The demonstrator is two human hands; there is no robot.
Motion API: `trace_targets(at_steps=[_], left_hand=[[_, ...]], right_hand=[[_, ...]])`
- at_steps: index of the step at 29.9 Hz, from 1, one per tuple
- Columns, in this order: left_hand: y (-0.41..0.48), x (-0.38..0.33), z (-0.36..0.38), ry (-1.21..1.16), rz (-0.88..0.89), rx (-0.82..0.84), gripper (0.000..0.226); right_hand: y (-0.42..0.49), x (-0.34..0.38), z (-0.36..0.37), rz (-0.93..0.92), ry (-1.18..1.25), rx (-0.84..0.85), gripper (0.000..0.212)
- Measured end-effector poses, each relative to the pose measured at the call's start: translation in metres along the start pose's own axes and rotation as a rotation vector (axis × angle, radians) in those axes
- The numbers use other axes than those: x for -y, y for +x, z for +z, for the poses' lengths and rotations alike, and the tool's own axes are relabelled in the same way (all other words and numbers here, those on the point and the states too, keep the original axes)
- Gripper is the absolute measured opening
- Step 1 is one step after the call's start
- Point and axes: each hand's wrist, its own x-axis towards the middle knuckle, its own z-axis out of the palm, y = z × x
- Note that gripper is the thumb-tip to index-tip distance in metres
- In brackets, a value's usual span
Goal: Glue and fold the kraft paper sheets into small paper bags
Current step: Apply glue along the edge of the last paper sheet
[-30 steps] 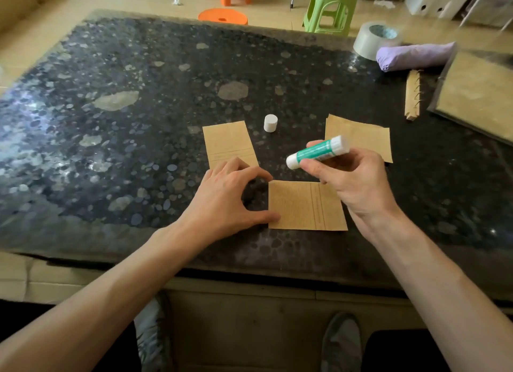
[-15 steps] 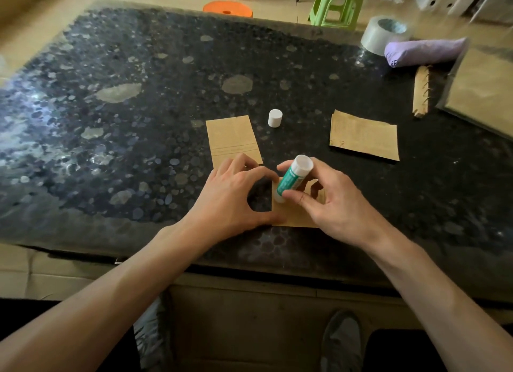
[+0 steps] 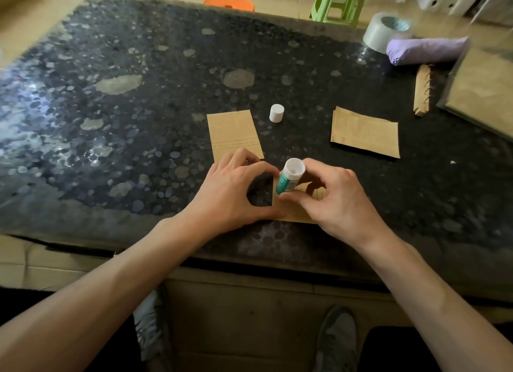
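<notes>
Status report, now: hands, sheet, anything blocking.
Left hand braces kraft sheet. Right hand grips glue stick, tip down on sheet. Cap off, standing apart. Nothing blocking.

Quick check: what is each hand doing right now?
Left hand: open, fingertips pressing the kraft sheet down.
Right hand: closed around the glue stick.

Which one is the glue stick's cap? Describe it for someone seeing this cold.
On the dark speckled table, find the kraft piece beyond the left hand. Just right of its far corner stands the cap: a small all-white cylinder, untouched, unlike the green glue stick in hand.
</notes>
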Motion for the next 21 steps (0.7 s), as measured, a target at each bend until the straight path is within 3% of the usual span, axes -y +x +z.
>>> trace_targets(at_steps=[8,21], left_hand=[[0.0009,0.0018,0.0011,-0.001,0.000,0.010,0.075],[0.0005,0.0001,0.0000,0.026,-0.005,0.010,0.079]], right_hand=[[0.0012,0.0003,0.0012,0.030,0.006,-0.023,0.034],[0.0009,0.0014,-0.0072,0.022,0.058,0.118,0.044]])
